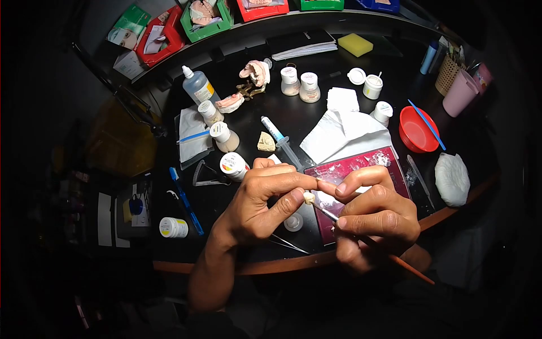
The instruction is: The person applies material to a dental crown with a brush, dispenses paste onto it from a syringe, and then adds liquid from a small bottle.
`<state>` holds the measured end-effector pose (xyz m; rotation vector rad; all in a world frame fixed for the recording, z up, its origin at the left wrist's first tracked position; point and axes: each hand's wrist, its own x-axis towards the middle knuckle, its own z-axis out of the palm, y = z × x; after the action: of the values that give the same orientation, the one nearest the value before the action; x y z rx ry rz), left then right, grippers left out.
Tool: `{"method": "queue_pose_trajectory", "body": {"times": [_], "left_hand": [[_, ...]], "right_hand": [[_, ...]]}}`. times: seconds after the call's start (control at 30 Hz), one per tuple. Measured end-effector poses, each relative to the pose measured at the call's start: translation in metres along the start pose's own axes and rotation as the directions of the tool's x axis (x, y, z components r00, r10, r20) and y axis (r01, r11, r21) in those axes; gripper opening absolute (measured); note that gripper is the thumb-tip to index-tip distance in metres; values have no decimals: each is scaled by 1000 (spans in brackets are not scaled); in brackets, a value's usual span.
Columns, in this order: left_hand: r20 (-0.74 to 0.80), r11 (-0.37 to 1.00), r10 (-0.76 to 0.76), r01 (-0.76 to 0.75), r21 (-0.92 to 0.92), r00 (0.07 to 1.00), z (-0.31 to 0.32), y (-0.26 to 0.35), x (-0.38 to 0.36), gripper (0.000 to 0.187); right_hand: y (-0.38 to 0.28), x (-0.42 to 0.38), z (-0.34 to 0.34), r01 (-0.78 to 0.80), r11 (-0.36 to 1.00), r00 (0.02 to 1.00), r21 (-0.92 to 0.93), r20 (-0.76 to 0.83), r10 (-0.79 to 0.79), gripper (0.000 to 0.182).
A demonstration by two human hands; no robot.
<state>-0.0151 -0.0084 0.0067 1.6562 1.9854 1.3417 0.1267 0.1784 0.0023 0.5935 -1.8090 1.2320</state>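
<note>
My left hand (257, 198) pinches a small cream-coloured dental crown (309, 198) between thumb and forefinger. A fine paintbrush (416, 272) with an orange handle is in my right hand (381, 220), its tip at the crown. The right forefinger meets the left fingertip just above the crown. Beneath both hands lies a dark red slab (326, 230) smeared with white material. Close to the left hand stand a white-lidded jar (234, 165) and a small clear dish (293, 222). Metal tweezers (291, 244) lie below, partly covered by the left hand.
White tissues (344, 135) and a syringe (275, 131) lie behind the slab. Dental models (255, 73), bottles (199, 85) and powder jars (309, 87) stand farther back. A red bowl (415, 135) and a white pad (452, 179) are rightward; a blue toothbrush (186, 200) is leftward.
</note>
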Motion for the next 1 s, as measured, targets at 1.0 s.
{"method": "queue_pose_trajectory", "body": {"times": [1.0], "left_hand": [[-31,999,33,-33,8,999,3,-2,1,45]], "right_hand": [[-4,0,0,-21,999,1000,-23,12,22,28]]}}
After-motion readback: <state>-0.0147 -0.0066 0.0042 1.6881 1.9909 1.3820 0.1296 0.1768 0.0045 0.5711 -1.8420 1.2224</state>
